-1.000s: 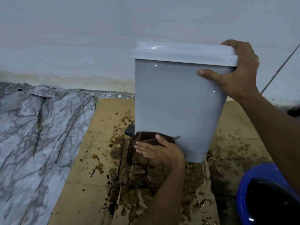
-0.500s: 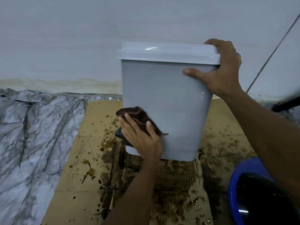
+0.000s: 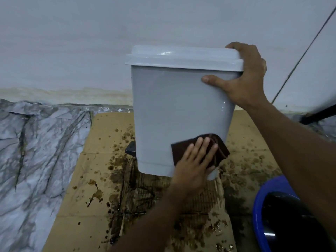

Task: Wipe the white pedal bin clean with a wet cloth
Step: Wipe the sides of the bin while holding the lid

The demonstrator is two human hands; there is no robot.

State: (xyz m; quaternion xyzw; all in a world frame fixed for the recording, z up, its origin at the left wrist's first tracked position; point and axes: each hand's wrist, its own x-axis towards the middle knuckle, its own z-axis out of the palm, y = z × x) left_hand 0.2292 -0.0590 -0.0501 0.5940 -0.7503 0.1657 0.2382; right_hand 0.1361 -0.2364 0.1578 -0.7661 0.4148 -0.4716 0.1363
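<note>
1. Head view: a white pedal bin (image 3: pixel 179 110) fills the middle of the frame in front of a pale wall (image 3: pixel 81 42). Its lid (image 3: pixel 181 58) is down on the rim.
2. The bin leans a little, and its base is over a sheet of cardboard (image 3: pixel 87 188) on the floor. Whether the base touches the cardboard cannot be told.
3. The right hand (image 3: pixel 246 79) grips the bin's top right corner. Its fingers (image 3: pixel 236 47) curl over the far edge of the lid, and the thumb presses on the front wall just below the lid.
4. The left hand (image 3: pixel 194 166) is low on the front wall, near the bottom right corner. Its fingers are straight and slightly spread, and they curl round nothing.
5. Those flat fingers press a dark brown cloth (image 3: pixel 221 149) against the bin. The cloth sticks out past the fingertips, upward and to the right, as far as the bin's right edge.
6. A black pedal (image 3: pixel 131 150) juts out at the bin's lower left, just above the cardboard.
7. Brown stains (image 3: pixel 116 162) spot the cardboard, thickest under and in front of the bin.
8. A marble-patterned sheet (image 3: pixel 36 151) lies left of the cardboard and meets the wall.
9. A blue basin (image 3: pixel 259 202), dark inside, sits at the lower right, partly hidden by the right forearm.
10. A thin dark cable (image 3: pixel 300 58) slants down the wall at the upper right.
</note>
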